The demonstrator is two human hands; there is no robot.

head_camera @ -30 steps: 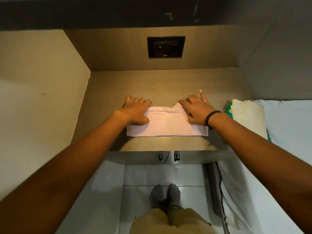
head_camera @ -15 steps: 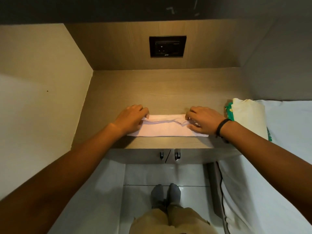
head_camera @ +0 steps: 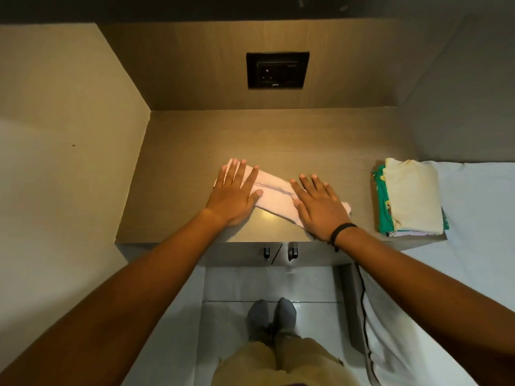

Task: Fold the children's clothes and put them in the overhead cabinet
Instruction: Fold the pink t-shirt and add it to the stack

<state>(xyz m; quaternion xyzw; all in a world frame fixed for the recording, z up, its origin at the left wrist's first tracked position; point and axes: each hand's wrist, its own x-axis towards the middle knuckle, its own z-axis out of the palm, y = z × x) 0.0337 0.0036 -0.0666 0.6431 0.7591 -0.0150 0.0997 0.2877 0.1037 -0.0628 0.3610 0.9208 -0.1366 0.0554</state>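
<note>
A pale pink child's garment (head_camera: 274,194), folded into a narrow strip, lies at a slant on the wooden counter (head_camera: 278,140). My left hand (head_camera: 234,195) presses flat on its left end, fingers spread. My right hand (head_camera: 320,210), with a black band at the wrist, presses flat on its right end. Both palms are down and neither hand grips the cloth. A stack of folded clothes (head_camera: 409,199), cream on top of green, sits at the counter's right end.
A black wall socket (head_camera: 277,70) is set in the back panel above the counter. Two cupboard handles (head_camera: 280,253) sit under the counter's front edge. A white bed (head_camera: 479,246) runs along the right. A beige wall closes the left side.
The pink garment has been folded in half into a narrower strip and now lies at a slant. Both hands went from pinching its far edge to pressing flat on it.
</note>
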